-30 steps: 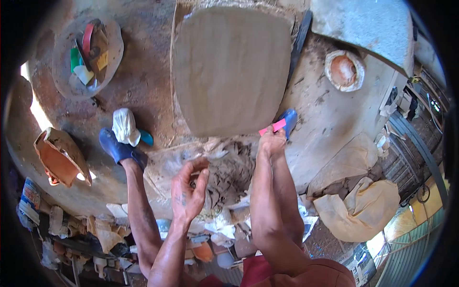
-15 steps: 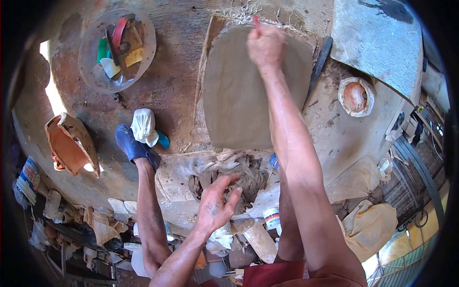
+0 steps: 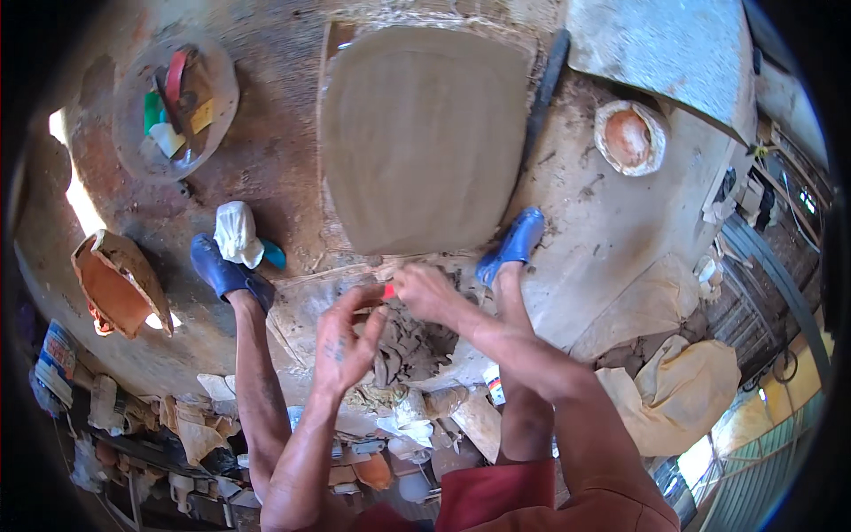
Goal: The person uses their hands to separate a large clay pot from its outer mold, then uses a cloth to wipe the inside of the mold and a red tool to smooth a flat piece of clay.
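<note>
My right hand (image 3: pixel 427 293) is closed round a small red scraper (image 3: pixel 388 291), of which only one end shows. My left hand (image 3: pixel 347 335) is beside it, thumb and fingers apart, its fingertips at the scraper's end; whether they touch it is hard to tell. Both hands are over a heap of torn grey-brown clay scraps (image 3: pixel 415 350) between my legs. Farther out lies a broad, smooth slab of wet clay (image 3: pixel 425 142) with rounded corners, on a board (image 3: pixel 335 40) whose edge shows at the far left corner.
A dark flat bar (image 3: pixel 547 97) lies along the slab's right side. At far left is a clear basin (image 3: pixel 222 115) with scrapers. A white cloth bundle (image 3: pixel 237 232) is by my left blue shoe (image 3: pixel 213 266). A hollow clay form (image 3: pixel 115 284) stands left, a round bowl mould (image 3: pixel 629 137) right.
My right hand has come back from the slab's far edge to my left hand, bringing the red scraper. The view has shifted; the whole slab and my right shoe now show.
</note>
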The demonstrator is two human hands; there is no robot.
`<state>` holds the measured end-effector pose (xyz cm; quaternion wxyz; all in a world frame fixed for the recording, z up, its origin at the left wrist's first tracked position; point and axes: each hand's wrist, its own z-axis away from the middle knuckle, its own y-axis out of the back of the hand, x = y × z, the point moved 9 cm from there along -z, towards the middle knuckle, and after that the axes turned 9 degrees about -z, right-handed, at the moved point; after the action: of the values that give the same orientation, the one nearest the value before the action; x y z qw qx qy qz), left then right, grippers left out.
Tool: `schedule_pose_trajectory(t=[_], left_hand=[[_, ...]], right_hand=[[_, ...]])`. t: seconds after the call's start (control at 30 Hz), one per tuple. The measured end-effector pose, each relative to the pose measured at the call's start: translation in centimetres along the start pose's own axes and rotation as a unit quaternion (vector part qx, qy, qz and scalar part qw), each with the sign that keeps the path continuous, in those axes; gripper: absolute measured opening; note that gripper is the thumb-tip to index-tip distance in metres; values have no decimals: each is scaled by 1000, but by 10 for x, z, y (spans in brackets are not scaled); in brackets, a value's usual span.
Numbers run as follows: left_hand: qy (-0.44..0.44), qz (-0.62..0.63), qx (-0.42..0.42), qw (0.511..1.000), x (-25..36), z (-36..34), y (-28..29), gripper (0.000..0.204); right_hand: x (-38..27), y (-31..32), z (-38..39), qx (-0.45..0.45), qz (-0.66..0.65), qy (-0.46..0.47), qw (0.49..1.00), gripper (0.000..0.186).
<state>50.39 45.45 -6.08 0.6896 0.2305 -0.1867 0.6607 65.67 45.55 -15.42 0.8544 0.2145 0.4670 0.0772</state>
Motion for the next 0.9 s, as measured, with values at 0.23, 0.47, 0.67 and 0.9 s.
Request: schedule_pose_trajectory(t=[0.23,0.47,0.67,0.9], left_hand=[[109,-44,-136,984,-78,-18,-180,32],[91,-318,214,919,-49,-165,-365,69],[73,-290,277,913,-84,-183,-351,62],[42,-167,265,949,6,-35,-319,54]], right_hand=[[52,116,208,388,-195,-396,809,12],[59,155,259,476,-315,-442,692,20],[70,156,273,502,-444,-393,629,15],[98,194,299,465,-404,-368,697,22]])
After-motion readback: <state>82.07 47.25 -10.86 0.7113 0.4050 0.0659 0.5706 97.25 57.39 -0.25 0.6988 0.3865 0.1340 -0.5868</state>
